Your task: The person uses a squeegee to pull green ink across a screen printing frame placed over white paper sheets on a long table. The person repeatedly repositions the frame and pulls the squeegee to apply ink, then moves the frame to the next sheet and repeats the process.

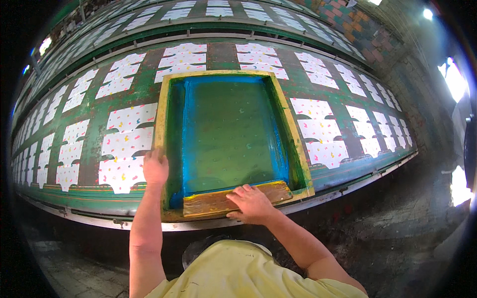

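A wooden-edged printing screen (226, 134), with blue tape along its inner borders and a green translucent mesh, lies on the long table over some of the printed pieces. My left hand (156, 169) is closed on the frame's left rail, near its lower part. My right hand (252, 204) grips a wide wooden squeegee (208, 202), its fingers over the top edge. The squeegee rests along the near end inside the screen, with a yellow smear on its upper edge. Its blade is hidden from this view.
White fabric pieces (130, 144) with small coloured prints lie in rows on the green table (99, 119), left and right of the screen. A metal rail (357, 186) runs along the near table edge. Behind stands another table (218, 12) with similar pieces. A dark floor (377, 228) lies at right.
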A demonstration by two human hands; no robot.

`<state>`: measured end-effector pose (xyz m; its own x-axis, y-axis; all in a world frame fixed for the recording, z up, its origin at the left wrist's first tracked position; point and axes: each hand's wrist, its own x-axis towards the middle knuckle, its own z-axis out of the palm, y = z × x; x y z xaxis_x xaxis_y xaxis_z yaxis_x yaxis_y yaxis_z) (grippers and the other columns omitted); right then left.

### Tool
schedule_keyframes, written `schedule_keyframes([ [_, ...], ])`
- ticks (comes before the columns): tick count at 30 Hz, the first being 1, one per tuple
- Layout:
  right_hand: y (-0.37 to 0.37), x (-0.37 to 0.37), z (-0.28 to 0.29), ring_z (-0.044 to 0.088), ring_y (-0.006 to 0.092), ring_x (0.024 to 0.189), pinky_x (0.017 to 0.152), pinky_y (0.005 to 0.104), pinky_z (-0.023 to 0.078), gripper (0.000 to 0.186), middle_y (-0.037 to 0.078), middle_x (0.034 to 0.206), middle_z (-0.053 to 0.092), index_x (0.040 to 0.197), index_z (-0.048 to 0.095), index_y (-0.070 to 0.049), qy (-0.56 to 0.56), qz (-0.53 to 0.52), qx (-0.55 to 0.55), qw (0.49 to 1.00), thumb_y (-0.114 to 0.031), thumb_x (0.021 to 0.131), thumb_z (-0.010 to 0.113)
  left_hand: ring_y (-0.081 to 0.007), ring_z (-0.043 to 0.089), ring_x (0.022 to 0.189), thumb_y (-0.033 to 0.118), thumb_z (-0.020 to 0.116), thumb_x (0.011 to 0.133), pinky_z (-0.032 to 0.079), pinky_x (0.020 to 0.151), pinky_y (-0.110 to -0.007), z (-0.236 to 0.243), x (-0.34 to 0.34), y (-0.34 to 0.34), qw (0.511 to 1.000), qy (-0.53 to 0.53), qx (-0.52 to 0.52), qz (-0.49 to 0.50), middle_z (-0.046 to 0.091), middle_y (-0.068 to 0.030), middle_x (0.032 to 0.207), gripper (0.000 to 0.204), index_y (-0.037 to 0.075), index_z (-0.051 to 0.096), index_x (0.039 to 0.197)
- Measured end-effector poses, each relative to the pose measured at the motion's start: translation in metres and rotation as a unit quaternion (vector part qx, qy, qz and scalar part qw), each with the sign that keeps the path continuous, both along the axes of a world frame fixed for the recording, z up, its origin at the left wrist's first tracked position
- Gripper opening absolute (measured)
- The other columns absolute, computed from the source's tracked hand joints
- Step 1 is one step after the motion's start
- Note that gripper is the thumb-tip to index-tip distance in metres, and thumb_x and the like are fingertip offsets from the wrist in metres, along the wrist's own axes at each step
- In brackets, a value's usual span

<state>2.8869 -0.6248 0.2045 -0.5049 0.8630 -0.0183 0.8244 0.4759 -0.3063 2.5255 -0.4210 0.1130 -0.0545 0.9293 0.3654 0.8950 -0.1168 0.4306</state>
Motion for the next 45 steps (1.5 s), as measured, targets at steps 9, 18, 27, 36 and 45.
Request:
schedule_keyframes([
  [9,0.109,0.115,0.006,0.049,0.0421,0.155,0.125,0.0578,0.040,0.074,0.024,0.161,0.060,0.159,0.061,-0.007,-0.041,-0.021,0.083,0.995,-0.062,0.111,0.059,-0.0467,0.071,0.114,0.028,0.073,0.105,0.058,0.096,-0.058,0.006,0.021,0.013,0.992,0.055,-0.062,0.100,0.074,-0.0234,0.126,0.042,0.005,0.066,0.140],
  [18,0.312,0.145,-0.033,0.021,0.0440,0.172,0.138,0.0611,0.024,0.093,0.020,0.183,0.030,0.178,0.032,-0.007,-0.188,-0.066,0.047,0.979,-0.071,0.112,0.049,-0.0450,0.071,0.114,0.030,0.073,0.106,0.059,0.096,-0.057,0.004,0.027,0.013,0.985,0.093,-0.039,0.138,0.075,-0.0205,0.124,0.044,0.004,0.065,0.141],
  [27,0.300,0.172,-0.027,0.053,0.0394,0.153,0.129,0.0599,0.039,0.035,0.010,0.154,0.067,0.121,0.082,-0.015,0.071,0.008,0.258,0.963,-0.039,0.097,0.085,-0.0439,0.072,0.113,0.031,0.075,0.105,0.060,0.094,-0.056,0.010,0.033,0.014,0.983,0.093,-0.046,0.154,0.075,-0.0190,0.122,0.042,0.005,0.067,0.137],
  [36,0.135,0.242,-0.015,0.053,0.0431,0.151,0.126,0.0590,0.040,0.068,0.021,0.160,0.058,0.153,0.063,-0.007,0.044,-0.266,0.163,0.949,-0.007,0.089,0.086,-0.0475,0.070,0.107,0.042,0.082,0.101,0.057,0.092,-0.057,0.013,0.021,0.018,0.982,0.010,-0.127,0.141,0.070,-0.0243,0.118,0.049,-0.003,0.070,0.117],
  [45,0.058,0.236,-0.036,0.064,0.0456,0.135,0.115,0.0531,0.053,0.090,0.025,0.145,0.067,0.169,0.047,-0.011,0.071,-0.466,-0.005,0.882,-0.006,0.089,0.088,-0.0413,0.070,0.095,0.031,0.096,0.084,0.055,0.085,-0.052,0.010,0.004,0.029,0.979,-0.020,-0.159,0.130,0.071,-0.0201,0.101,0.045,-0.001,0.066,0.095],
])
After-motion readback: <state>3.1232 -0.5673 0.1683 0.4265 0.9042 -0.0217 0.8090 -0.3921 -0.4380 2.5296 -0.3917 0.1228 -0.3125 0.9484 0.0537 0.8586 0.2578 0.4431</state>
